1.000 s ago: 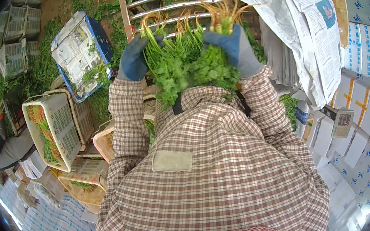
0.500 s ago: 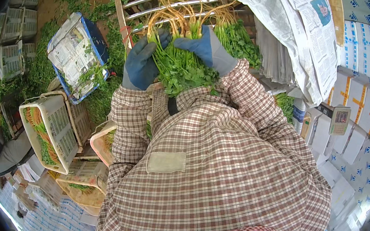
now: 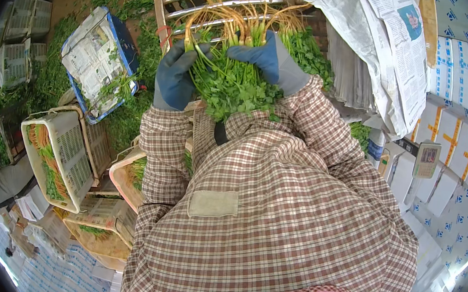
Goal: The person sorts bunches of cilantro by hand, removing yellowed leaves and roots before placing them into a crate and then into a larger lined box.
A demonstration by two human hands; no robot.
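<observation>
Pinching the leafy bunch [image 3: 241, 84] in your left hand [image 3: 174, 76] and right hand [image 3: 270, 61] this side of the slatted rack [image 3: 262, 2], you'd best use a gentle grip just below the roots [image 3: 234, 20], since the stems [image 3: 254, 36] look light and easily bruised.

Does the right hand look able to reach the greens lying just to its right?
Probably yes: the greens lie close beside the right hand, with nothing visible between, though it is busy with the held bunch and may need to let go first.
</observation>
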